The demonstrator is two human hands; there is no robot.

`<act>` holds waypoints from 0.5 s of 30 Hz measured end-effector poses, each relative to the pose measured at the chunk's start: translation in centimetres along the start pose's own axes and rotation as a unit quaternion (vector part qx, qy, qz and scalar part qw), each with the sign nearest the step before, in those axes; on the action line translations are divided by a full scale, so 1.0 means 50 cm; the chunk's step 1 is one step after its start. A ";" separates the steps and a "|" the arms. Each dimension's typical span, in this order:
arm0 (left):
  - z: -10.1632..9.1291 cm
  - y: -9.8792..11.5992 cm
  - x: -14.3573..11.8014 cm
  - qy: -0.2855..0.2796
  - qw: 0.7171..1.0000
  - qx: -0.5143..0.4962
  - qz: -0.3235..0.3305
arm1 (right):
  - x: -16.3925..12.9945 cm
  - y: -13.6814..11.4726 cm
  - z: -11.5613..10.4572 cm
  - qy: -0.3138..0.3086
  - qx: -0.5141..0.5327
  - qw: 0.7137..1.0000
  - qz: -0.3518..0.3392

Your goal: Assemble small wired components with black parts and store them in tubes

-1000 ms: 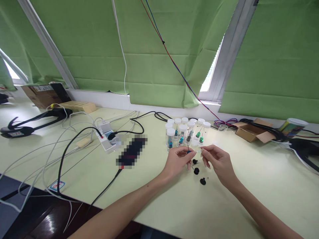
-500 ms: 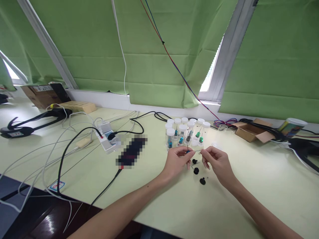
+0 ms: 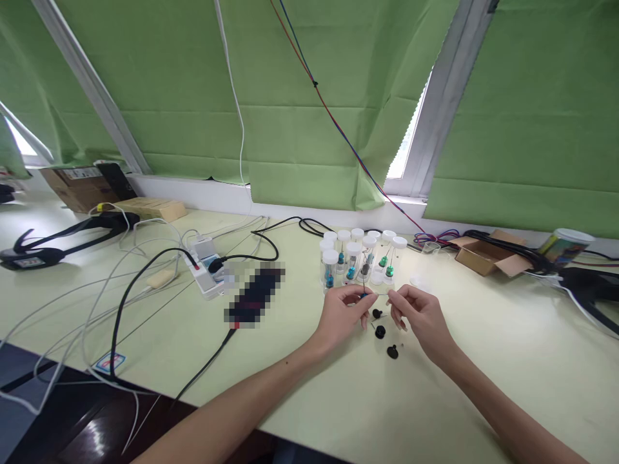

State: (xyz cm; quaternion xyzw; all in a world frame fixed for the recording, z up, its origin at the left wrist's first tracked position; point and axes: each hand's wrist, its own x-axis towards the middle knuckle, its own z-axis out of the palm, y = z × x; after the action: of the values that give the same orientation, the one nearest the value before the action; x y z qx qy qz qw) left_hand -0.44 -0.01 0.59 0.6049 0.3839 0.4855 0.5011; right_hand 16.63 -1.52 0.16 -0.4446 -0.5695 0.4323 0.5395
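Hands meet over a pale green table [image 3: 483,380], seen from the head camera. The left hand [image 3: 344,314] pinches a small blue-tipped piece [image 3: 363,295] between thumb and forefinger, fingers closed on it. The right hand [image 3: 420,317] pinches the far end of a thin wire [image 3: 382,294] that runs across to the blue-tipped piece; its other fingers are curled. Both hands hover just above the tabletop, close together.

Directly below and between the hands lie three small black knobs [image 3: 380,332] on the table, near each other but apart. Just beyond the fingertips stands a cluster of clear vials [image 3: 358,261] with white caps, each holding a blue, green or dark part; what exactly the parts are cannot be told.

To the left lie a white power strip [image 3: 206,270] with plugs in it, a tangle of white and black cables [image 3: 120,277] and a blurred black device [image 3: 254,293]. At far right sit an open cardboard box [image 3: 486,256] and a capped jar [image 3: 565,245]. Green blinds [image 3: 300,116] cover the windows behind the table.
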 end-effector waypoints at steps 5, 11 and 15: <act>-0.003 -0.007 0.004 -0.004 1.000 -0.012 0.001 | 0.001 -0.004 0.001 -0.002 0.010 1.000 -0.022; -0.007 0.001 0.005 -0.002 0.999 -0.045 -0.026 | 0.002 -0.004 -0.002 -0.020 0.009 0.999 -0.046; -0.007 0.005 0.005 -0.007 0.998 -0.050 -0.030 | 0.003 -0.001 -0.001 -0.022 0.008 0.999 -0.044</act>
State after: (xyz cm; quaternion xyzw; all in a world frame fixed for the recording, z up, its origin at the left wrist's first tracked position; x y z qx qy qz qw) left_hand -0.73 0.26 0.89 0.5712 0.3734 0.4845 0.5473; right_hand 16.66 -1.38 0.26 -0.4052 -0.5966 0.4226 0.5489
